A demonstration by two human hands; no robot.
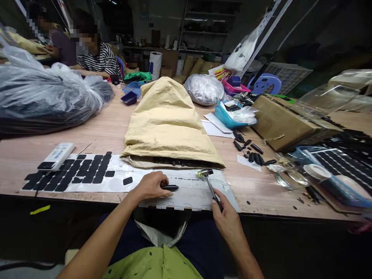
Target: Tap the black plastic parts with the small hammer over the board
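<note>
In the head view my left hand (154,186) has its fingers closed round a small black cylindrical piece (171,187), held low over a pale board (186,199) at the table's front edge. My right hand (225,211) grips a small hammer (209,184) by its dark handle. The hammer's head, yellowish at one end, is up and to the left of that hand, over the board. Just beyond both hands lies a tan sack (168,120), its mouth towards me and dark pieces showing inside.
Black stickers on a white sheet (116,186) lie left, beside a white device (56,155). A large plastic bag (49,93) stands behind them. Loose black pieces (255,158), a cardboard box (290,120) and a blue basket (229,118) are right. Two people sit at far left.
</note>
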